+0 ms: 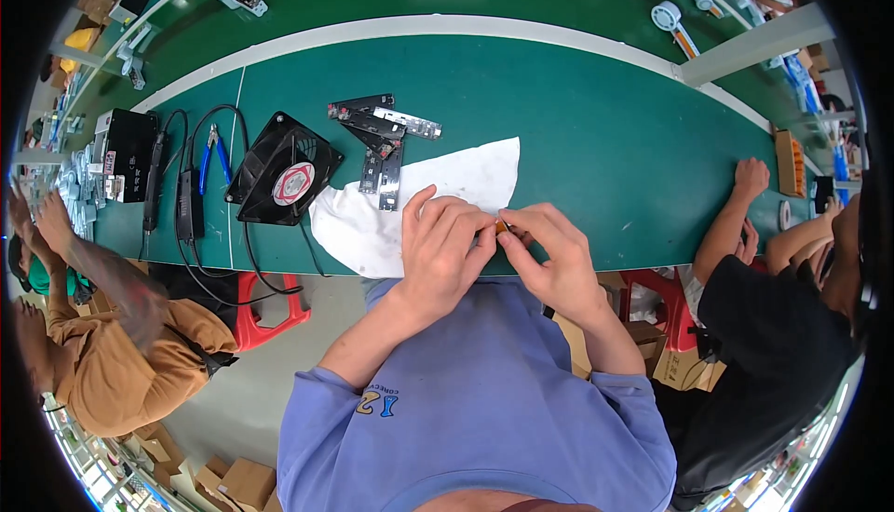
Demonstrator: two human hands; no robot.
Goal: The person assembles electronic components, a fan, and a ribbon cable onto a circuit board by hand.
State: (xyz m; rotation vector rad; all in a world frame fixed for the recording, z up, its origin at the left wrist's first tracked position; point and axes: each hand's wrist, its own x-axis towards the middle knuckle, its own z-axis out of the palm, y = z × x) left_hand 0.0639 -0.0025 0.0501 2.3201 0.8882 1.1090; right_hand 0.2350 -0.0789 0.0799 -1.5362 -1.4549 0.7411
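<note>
My left hand (445,247) and my right hand (554,256) meet over the near edge of the green table (615,149). The fingertips of both pinch a small orange piece (501,226); the fingers hide most of it, so I cannot tell its kind. Under and beyond my left hand lies a white cloth (475,166). Several narrow black circuit boards (372,126) are heaped past the cloth, with some lying across its edge. One silvery strip board (410,123) rests among them.
Left of the cloth stands a black cooling fan (287,172), beside blue-handled cutters (215,156), a black power adapter (190,203) with cables, and a black box unit (126,154). Co-workers sit at left (140,354) and right (773,326). An orange-filled carton (791,163) stands far right.
</note>
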